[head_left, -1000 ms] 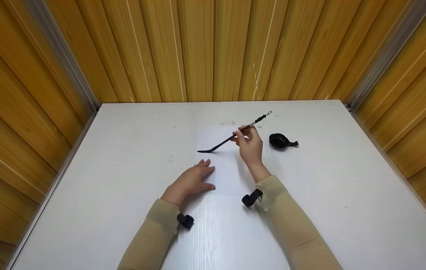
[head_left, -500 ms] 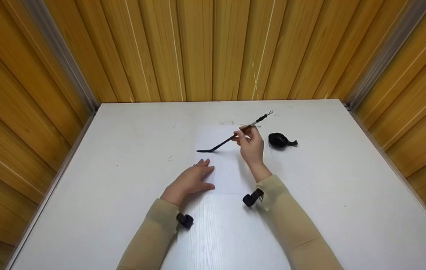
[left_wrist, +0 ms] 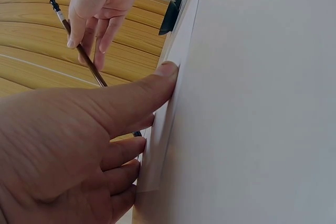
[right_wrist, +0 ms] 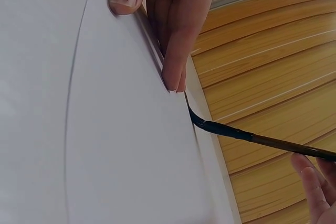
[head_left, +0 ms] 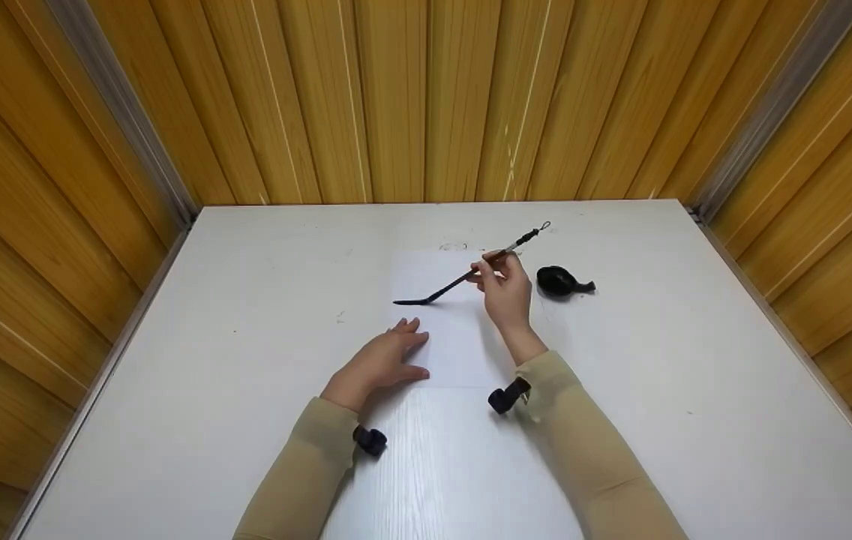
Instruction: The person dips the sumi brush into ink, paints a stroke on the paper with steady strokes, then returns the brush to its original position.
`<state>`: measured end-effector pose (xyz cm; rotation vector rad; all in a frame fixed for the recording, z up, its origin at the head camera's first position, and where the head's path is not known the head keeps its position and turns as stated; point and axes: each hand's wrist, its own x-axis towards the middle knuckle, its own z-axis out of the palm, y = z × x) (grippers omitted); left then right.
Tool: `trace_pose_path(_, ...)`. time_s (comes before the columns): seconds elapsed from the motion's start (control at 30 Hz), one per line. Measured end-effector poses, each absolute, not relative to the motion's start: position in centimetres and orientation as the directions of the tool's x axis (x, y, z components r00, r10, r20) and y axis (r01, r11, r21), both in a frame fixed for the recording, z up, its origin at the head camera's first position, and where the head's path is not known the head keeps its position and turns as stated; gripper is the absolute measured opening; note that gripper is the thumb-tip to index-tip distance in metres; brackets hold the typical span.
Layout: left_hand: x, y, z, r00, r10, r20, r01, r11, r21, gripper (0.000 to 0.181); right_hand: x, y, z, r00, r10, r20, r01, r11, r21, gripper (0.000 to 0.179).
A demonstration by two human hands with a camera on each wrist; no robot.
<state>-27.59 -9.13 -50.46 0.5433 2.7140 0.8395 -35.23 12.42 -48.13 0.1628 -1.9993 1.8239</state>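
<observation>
My right hand (head_left: 508,296) pinches a calligraphy brush (head_left: 450,288) by its brown handle, which slants up to the right and ends in a hanging loop. The dark bristles (right_wrist: 195,117) bend flat against a sheet of white paper (head_left: 460,352) on the table. Near the paper's lower left, my left hand (head_left: 379,360) rests with fingers and thumb spread, the thumb (left_wrist: 167,72) touching the sheet. To the right of my right hand sits a small black dish (head_left: 557,281) with a short handle; what it holds is too dark to tell.
A white table (head_left: 208,360) spreads around the sheet, with faint dark smudges (head_left: 454,246) beyond the paper's far edge. Yellow wood-patterned panels (head_left: 396,105) rise at the back and both sides. Black wrist cameras (head_left: 371,441) sit on both sleeves.
My right hand and the brush handle have shifted slightly to the right. The bristles' left end stays at about the same spot. My left hand has kept still.
</observation>
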Motion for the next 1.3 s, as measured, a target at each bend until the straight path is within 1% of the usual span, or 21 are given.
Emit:
trace_pose_path(0.2,-27.5,-9.1,-50.3,-0.9,0.418,-0.126,0.277,0.77,0.574,0.07,-35.4,12.6,-48.1,-0.903,0.214,0.374,-0.356,0.115,-0.927,0.014)
trace_pose_path(0.43,-27.6,-8.9,-50.4,-0.906,0.4,-0.137,0.259,0.782,0.567,0.07,-35.3,13.0,-48.2,-0.901,0.201,0.384,-0.374,0.09,-0.923,0.016)
trace_pose_path(0.77,-27.7,-8.9,-50.7,-0.906,0.402,-0.128,0.27,0.785,0.557,0.07,-35.2,13.2,-48.1,-0.9,0.188,0.393,-0.375,0.121,-0.919,0.018)
trace_pose_path(0.83,-27.7,-9.0,-50.7,-0.905,0.405,-0.128,0.271,0.784,0.558,0.07,-34.5,13.2,-47.3,-0.898,0.18,0.401,-0.383,0.127,-0.915,0.017)
trace_pose_path(1.0,-27.7,-9.1,-50.8,-0.904,0.408,-0.13,0.269,0.777,0.569,0.07,-34.7,13.4,-47.5,-0.893,0.195,0.406,-0.391,0.114,-0.913,0.014)
trace_pose_path(1.07,-27.7,-9.1,-50.7,-0.904,0.407,-0.131,0.267,0.776,0.571,0.07,-35.3,13.6,-48.3,-0.894,0.206,0.398,-0.385,0.104,-0.917,0.013)
trace_pose_path(1.3,-27.6,-9.1,-50.6,-0.906,0.403,-0.126,0.265,0.775,0.573,0.069,-35.3,13.8,-48.1,-0.902,0.215,0.374,-0.361,0.099,-0.927,0.014)
